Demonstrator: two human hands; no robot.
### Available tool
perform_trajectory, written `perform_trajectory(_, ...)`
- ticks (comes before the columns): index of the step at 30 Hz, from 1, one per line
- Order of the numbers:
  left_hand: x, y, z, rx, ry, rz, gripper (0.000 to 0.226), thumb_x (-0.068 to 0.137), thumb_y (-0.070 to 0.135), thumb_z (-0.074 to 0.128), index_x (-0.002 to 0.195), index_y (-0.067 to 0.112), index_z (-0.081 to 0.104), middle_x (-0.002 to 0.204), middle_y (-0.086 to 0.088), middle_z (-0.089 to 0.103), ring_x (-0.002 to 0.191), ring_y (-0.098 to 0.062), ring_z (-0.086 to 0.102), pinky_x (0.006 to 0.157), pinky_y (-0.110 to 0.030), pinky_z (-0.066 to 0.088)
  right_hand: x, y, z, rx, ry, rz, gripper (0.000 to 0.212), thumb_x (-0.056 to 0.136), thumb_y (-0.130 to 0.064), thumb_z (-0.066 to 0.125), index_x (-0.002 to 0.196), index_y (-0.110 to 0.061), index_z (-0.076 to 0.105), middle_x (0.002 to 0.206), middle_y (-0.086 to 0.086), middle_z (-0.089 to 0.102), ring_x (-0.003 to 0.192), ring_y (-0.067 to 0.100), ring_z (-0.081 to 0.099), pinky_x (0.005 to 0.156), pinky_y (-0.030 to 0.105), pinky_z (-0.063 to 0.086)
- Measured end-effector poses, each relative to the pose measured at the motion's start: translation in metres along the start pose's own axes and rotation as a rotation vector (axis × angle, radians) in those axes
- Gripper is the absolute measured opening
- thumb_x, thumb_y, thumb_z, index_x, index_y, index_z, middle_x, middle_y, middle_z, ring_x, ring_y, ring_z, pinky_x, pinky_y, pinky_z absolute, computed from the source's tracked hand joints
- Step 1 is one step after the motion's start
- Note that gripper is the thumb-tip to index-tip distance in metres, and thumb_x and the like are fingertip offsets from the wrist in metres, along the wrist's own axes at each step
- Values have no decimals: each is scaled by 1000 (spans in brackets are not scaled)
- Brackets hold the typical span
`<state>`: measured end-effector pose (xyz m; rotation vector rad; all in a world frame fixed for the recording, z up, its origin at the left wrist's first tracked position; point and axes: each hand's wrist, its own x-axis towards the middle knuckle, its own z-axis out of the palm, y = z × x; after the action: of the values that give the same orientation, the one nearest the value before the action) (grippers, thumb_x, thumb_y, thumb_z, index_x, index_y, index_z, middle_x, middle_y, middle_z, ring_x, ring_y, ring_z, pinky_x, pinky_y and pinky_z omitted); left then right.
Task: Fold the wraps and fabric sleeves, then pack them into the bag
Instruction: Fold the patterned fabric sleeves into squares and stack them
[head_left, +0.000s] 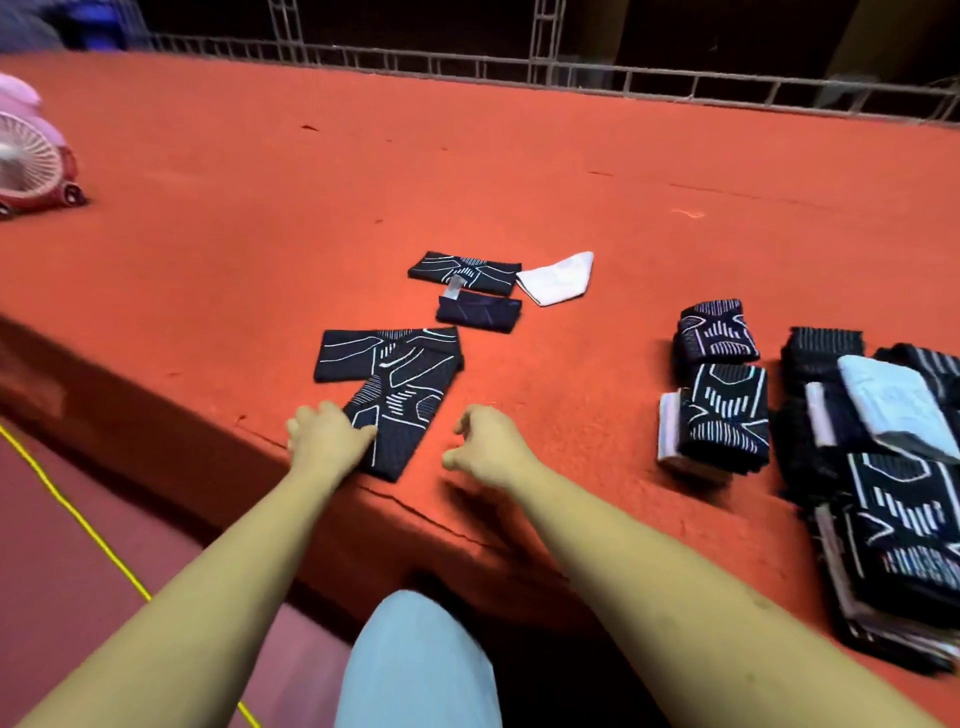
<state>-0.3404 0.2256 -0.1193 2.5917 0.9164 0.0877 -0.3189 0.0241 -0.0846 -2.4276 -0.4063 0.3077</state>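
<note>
While a pink fan (26, 161) stands far left, the left grip (328, 439) rests on the near end of a bent black sleeve (395, 395), blur hiding whether it pinches. The right grip (485, 447) hovers just beside, loosely curled and empty. Folding looks under way, and the next move likely calls for both to lift that end over; folded stacks (722, 410) sit right on the red tabletop (208, 234), with a railing (519, 67) behind.
</note>
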Motion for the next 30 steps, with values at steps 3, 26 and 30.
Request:
perform_trajectory(3,-8,3,-2,-15,27,-41,53,87,45,69,122,8,54,130,-24,50,125,-40,43,104,-45,34,0,13,11,-11,10,-13,41,72,-20,76,108,-9,59,102,19,65,101,34,60,82,33,44)
perform_trajectory(26,-82,151,-34,-1545,-560,402,33,94,-7,55,104,20,42,94,-7,67,77,-14,65,69,-25,52,-49,62,-118,237,589,-440,30,80,6,66,104,-10,74,114,3,69,107,12,64,96,26,50)
perform_trajectory(30,-91,142,-15,-1420,-686,466,23,95,-5,53,100,17,53,84,4,67,75,-11,59,66,-21,47,-73,89,-112,152,530,-492,33,78,9,64,106,-7,71,119,4,63,110,7,58,93,12,42)
